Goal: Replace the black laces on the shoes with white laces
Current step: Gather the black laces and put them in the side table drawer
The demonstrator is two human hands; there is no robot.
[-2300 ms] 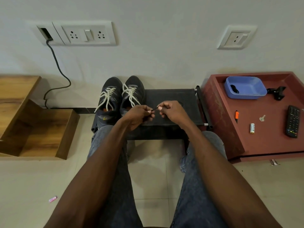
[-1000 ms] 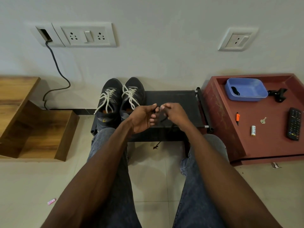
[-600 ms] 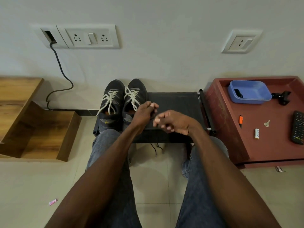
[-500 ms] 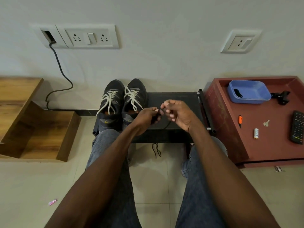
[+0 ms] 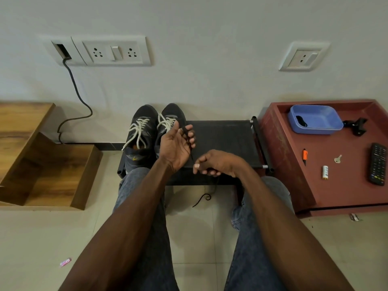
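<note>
Two black shoes (image 5: 144,131) with white laces (image 5: 137,131) stand side by side at the left end of a low black bench (image 5: 222,135). My left hand (image 5: 176,145) is raised palm up next to the right shoe, with a black lace (image 5: 190,147) wound around its fingers. My right hand (image 5: 216,163) is lower, over the bench's front edge, and pinches the same black lace between thumb and fingers. The lace's free end (image 5: 201,199) dangles to the floor below the bench.
A red tray table (image 5: 346,185) on the right holds a blue tub (image 5: 315,121), a remote (image 5: 378,166), a battery, a key and an orange pen. A wooden shelf (image 5: 42,164) sits to the left. A cable (image 5: 73,106) runs from the wall socket.
My left hand has turned palm up and lifted toward the shoes. My right hand has dropped lower, drawing the black lace around the left fingers. The dangling end has shortened.
</note>
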